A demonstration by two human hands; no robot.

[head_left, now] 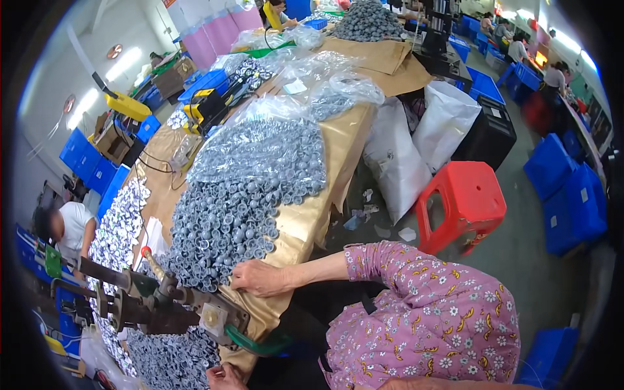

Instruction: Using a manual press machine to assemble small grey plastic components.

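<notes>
The little round grey plastic-looking cups (224, 227), heaped beside the curled right hand (261, 277), seem light, hard and slippery, so pinch one rim; I can't tell if that hand, or the bent left hand (225, 376) near small dark-grey shiny bits (172, 351), holds anything.

This is a factory workshop. Heaps of small grey cup-shaped parts (224, 224) cover a long paper-lined work table (296, 237) with a metal lever machine (153, 302), while blue plastic crates (575, 208) and other workers (518, 51) line the room.
</notes>
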